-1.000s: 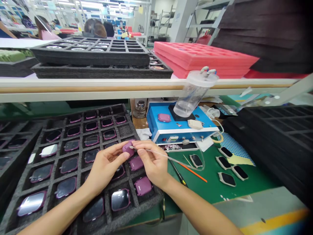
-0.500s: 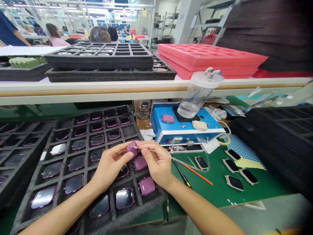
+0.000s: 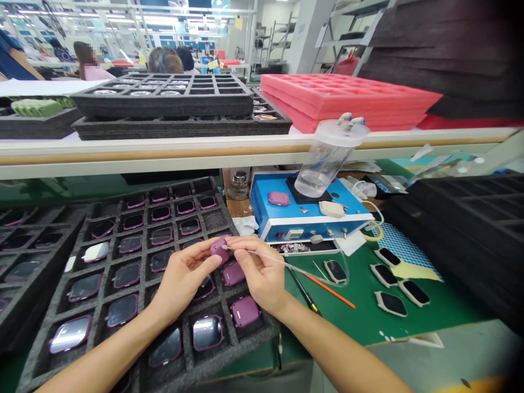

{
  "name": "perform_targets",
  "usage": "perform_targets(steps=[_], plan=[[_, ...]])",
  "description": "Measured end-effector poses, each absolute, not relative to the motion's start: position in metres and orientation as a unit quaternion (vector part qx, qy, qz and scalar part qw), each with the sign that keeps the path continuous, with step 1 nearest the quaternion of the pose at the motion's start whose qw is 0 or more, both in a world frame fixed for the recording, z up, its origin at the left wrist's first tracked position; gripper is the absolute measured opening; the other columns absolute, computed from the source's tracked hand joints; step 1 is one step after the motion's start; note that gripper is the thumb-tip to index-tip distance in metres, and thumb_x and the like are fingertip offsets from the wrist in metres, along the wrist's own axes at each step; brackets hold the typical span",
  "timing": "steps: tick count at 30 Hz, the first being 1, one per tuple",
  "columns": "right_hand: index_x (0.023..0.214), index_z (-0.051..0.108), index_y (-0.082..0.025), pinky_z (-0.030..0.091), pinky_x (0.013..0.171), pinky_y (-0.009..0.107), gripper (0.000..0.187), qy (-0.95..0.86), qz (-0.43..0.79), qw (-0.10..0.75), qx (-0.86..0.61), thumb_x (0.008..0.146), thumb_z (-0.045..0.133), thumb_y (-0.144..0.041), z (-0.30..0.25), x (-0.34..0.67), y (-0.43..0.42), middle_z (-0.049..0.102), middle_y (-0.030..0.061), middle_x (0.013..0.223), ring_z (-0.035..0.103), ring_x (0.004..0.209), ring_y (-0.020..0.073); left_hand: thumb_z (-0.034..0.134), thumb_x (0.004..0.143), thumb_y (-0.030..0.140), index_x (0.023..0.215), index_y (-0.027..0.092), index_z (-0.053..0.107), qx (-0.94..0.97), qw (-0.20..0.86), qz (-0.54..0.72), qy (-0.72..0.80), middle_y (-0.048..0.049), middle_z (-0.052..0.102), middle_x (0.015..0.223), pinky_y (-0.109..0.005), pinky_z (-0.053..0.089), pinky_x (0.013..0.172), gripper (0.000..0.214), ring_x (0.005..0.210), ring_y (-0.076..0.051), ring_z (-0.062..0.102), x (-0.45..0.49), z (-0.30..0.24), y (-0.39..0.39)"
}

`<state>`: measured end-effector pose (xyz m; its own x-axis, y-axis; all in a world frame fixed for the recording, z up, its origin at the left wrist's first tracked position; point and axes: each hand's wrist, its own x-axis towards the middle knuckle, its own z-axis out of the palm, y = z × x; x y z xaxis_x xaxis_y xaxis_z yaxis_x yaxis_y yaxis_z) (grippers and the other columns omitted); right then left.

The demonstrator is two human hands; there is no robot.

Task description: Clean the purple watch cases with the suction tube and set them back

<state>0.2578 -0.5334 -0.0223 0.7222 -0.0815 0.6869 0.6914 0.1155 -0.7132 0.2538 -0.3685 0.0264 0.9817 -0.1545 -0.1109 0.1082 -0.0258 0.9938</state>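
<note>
Over a dark foam tray [image 3: 215, 221], my left hand [image 3: 184, 275] pinches a small purple watch case [image 3: 218, 249] between thumb and fingers. My right hand [image 3: 264, 273] is closed on the end of a thin clear tube [image 3: 303, 271]. The tube's small tip meets the side of the case, and its exact shape is too small to make out. Beneath the hands, the tray's compartments hold purple-framed watch cases with dark screens. Two purple cases [image 3: 244, 311] near my right hand lie with their backs up.
Behind the hands stands a blue control box [image 3: 257, 203], with a clear cylinder [image 3: 323, 169] on top. On the green mat [image 3: 347, 327] lie an orange stick [image 3: 333, 295], a black pen-like tool [image 3: 305, 292] and several pale watch cases [image 3: 391, 304]. A shelf [image 3: 164, 147] bears foam trays.
The view has shifted slightly, so everything sits a little further left. Both hands keep the same hold on the watch case and the tube.
</note>
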Motion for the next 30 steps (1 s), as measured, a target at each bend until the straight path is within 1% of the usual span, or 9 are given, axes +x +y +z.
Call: perform_targets(steps=[13,17,20,23,24,25,27,28,30], plan=[[0.106,0.072,-0.021,0.056,0.097,0.037,0.02,-0.255,-0.272,0.704,-0.605,0.097,0.059,-0.009,-0.022,0.257,-0.533,0.071,0.0059,0.108,0.069,0.106,0.0188,0.084,0.072,0.045,0.122,0.02,0.072,0.722,0.685,-0.091,-0.019,-0.0064,0.07,0.128,-0.018,0.055,0.101,0.058,0.114,-0.015,0.07,0.253,0.025,-0.368],[0.105,0.072,-0.021,0.056,0.096,0.038,0.02,-0.252,-0.28,0.705,-0.6,0.097,0.059,-0.009,-0.022,0.255,-0.534,0.071,0.0063,0.109,0.069,0.106,0.0199,0.077,0.078,0.047,0.125,0.018,0.069,0.756,0.649,-0.085,-0.029,-0.0073,0.07,0.128,-0.023,0.056,0.102,0.056,0.114,-0.017,0.069,0.251,0.033,-0.364],[0.105,0.072,-0.021,0.057,0.093,0.038,0.02,-0.231,-0.3,0.712,-0.591,0.098,0.058,-0.009,-0.023,0.252,-0.535,0.071,0.0066,0.107,0.069,0.104,0.0201,0.063,0.088,0.042,0.129,0.014,0.066,0.845,0.528,-0.046,-0.069,-0.0099,0.071,0.125,-0.032,0.056,0.101,0.05,0.109,-0.02,0.07,0.27,0.047,-0.361],[0.105,0.072,-0.021,0.058,0.09,0.038,0.018,-0.22,-0.296,0.719,-0.589,0.098,0.058,-0.011,-0.026,0.25,-0.535,0.071,0.0072,0.106,0.069,0.102,0.0206,0.047,0.096,0.027,0.137,0.015,0.058,0.947,0.294,0.024,-0.125,-0.0106,0.067,0.131,-0.036,0.051,0.107,0.045,0.116,-0.019,0.066,0.313,0.059,-0.363],[0.105,0.072,-0.021,0.059,0.089,0.038,0.018,-0.218,-0.292,0.723,-0.588,0.098,0.058,-0.012,-0.028,0.25,-0.535,0.071,0.0074,0.106,0.069,0.102,0.0207,0.046,0.095,0.022,0.137,0.014,0.057,0.957,0.258,0.016,-0.131,-0.0112,0.068,0.128,-0.037,0.05,0.107,0.044,0.116,-0.02,0.066,0.328,0.061,-0.365],[0.105,0.072,-0.021,0.059,0.089,0.038,0.017,-0.214,-0.288,0.726,-0.587,0.098,0.058,-0.013,-0.029,0.25,-0.535,0.071,0.0076,0.107,0.069,0.101,0.0208,0.046,0.093,0.019,0.132,0.013,0.06,0.963,0.229,-0.002,-0.14,-0.0111,0.071,0.122,-0.036,0.052,0.103,0.041,0.109,-0.02,0.068,0.343,0.062,-0.367],[0.106,0.072,-0.021,0.059,0.088,0.038,0.017,-0.205,-0.281,0.734,-0.584,0.099,0.059,-0.014,-0.03,0.251,-0.534,0.07,0.0076,0.107,0.069,0.101,0.0206,0.049,0.089,0.014,0.117,0.014,0.069,0.967,0.182,-0.057,-0.172,-0.0087,0.075,0.111,-0.03,0.054,0.095,0.035,0.099,-0.018,0.07,0.364,0.064,-0.373],[0.106,0.072,-0.021,0.059,0.088,0.038,0.017,-0.204,-0.277,0.737,-0.582,0.099,0.059,-0.014,-0.031,0.252,-0.534,0.07,0.0075,0.107,0.069,0.101,0.0205,0.05,0.087,0.013,0.111,0.015,0.072,0.966,0.159,-0.078,-0.188,-0.0071,0.076,0.109,-0.028,0.054,0.093,0.033,0.098,-0.018,0.071,0.371,0.065,-0.375],[0.106,0.072,-0.022,0.06,0.089,0.038,0.017,-0.204,-0.273,0.741,-0.579,0.099,0.059,-0.015,-0.031,0.253,-0.533,0.07,0.0073,0.107,0.069,0.102,0.0207,0.051,0.088,0.014,0.109,0.018,0.075,0.966,0.122,-0.091,-0.211,-0.0051,0.075,0.113,-0.026,0.053,0.096,0.033,0.103,-0.017,0.07,0.378,0.066,-0.377]])
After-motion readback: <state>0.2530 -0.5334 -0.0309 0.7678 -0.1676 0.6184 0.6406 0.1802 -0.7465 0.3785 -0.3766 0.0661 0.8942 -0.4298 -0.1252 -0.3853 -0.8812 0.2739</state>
